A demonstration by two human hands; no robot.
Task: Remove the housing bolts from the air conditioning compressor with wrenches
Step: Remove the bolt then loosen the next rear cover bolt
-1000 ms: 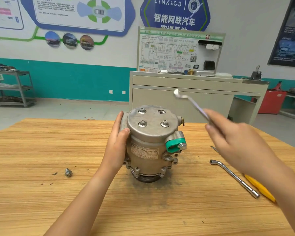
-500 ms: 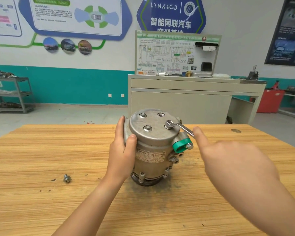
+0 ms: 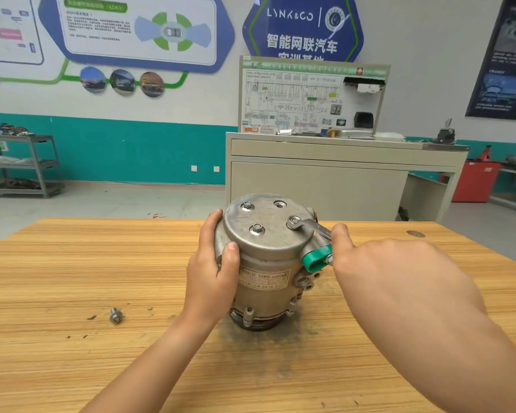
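The grey air conditioning compressor (image 3: 265, 263) stands on end in the middle of the wooden table (image 3: 72, 263). Its round top cover carries three bolts and one empty hole (image 3: 279, 205) at the back right. My left hand (image 3: 212, 272) grips the housing's left side. A flat steel wrench (image 3: 309, 225) has its ring end seated on the right-hand bolt (image 3: 294, 220). My right hand (image 3: 399, 281) holds the wrench's handle, which is mostly hidden behind it. Left of the compressor, one loose bolt (image 3: 116, 315) lies on the table.
A green cap (image 3: 318, 257) juts from the compressor's right side, just under the wrench. Beyond the table's far edge stand a beige training bench (image 3: 340, 177) and a grey shelf rack (image 3: 21, 165). Dirt marks the wood around the compressor's base.
My right hand brought the wrench down from the air and set its ring end on the right-hand bolt. The view has moved closer; my left hand keeps its grip on the housing.
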